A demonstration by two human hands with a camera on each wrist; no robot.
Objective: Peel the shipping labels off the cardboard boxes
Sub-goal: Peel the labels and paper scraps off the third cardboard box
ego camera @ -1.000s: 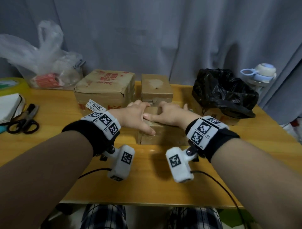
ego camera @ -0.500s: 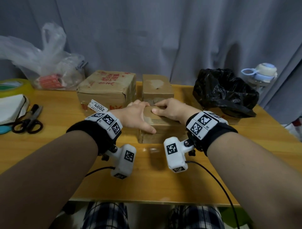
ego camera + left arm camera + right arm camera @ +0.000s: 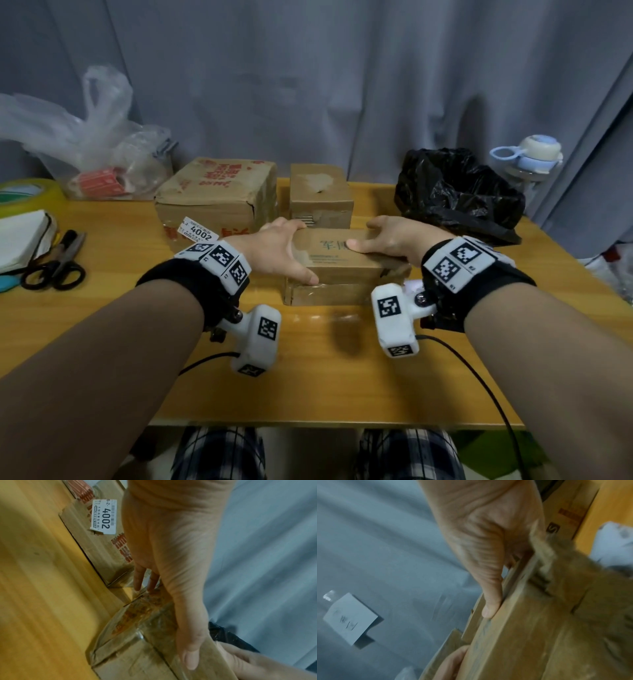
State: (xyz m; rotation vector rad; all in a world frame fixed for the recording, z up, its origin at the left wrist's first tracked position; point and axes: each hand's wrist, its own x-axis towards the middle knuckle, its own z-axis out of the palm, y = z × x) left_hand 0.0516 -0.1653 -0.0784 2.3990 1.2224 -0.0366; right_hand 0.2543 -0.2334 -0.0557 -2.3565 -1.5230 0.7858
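Note:
A small flat cardboard box [image 3: 337, 262] with dark handwriting on its upper face lies at the table's middle. My left hand [image 3: 282, 248] grips its left end, thumb on the near edge and fingers over the far edge. My right hand [image 3: 376, 236] grips the right end, thumb on top. In the left wrist view the thumb [image 3: 187, 650] lies along the taped box [image 3: 133, 658]. The right wrist view has the thumb [image 3: 490, 601] pressed on the box [image 3: 539, 635]. Behind-left, a bigger box [image 3: 219, 195] carries a white "4002" label [image 3: 200, 233] [image 3: 104, 516].
A third small box [image 3: 320, 193] stands just behind the held one. A black bag [image 3: 455, 195] sits at the right, with a bottle [image 3: 529, 157] beyond it. Scissors [image 3: 56, 265], a tape roll [image 3: 25, 195] and a clear plastic bag [image 3: 85, 147] lie at the left.
Both hands slid apart from the middle of the box top to its two ends. The box has turned, and a face with handwriting now shows on top.

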